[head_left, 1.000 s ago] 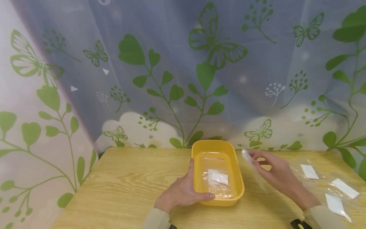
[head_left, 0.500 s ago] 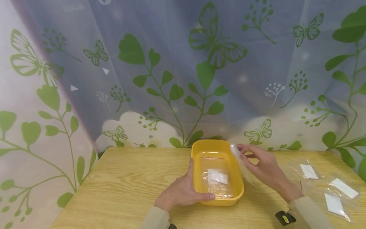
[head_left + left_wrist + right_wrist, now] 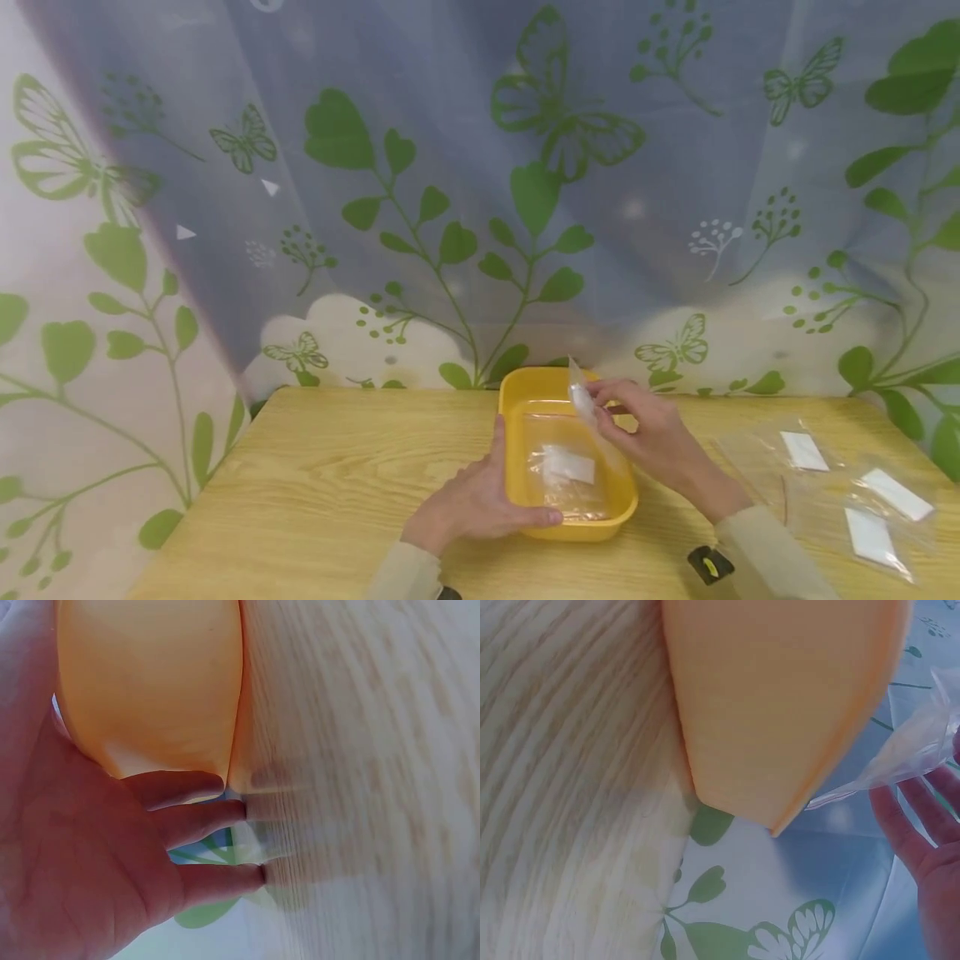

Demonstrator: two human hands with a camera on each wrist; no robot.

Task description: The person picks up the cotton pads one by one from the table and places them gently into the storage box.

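We note a smooth, glossy yellow plastic tray [image 3: 567,527], clear crinkled plastic bag [image 3: 581,398], matt wood-grain tabletop [image 3: 337,475].

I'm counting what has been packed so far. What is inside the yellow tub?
Inside the yellow tub lies one clear plastic bag with a white card in it. The right hand covers the tub's right side, so anything beneath cannot be seen.

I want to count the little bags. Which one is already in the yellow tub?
The flat clear bag lying inside the yellow tub. The right hand holds another, and the rest lie on the table.
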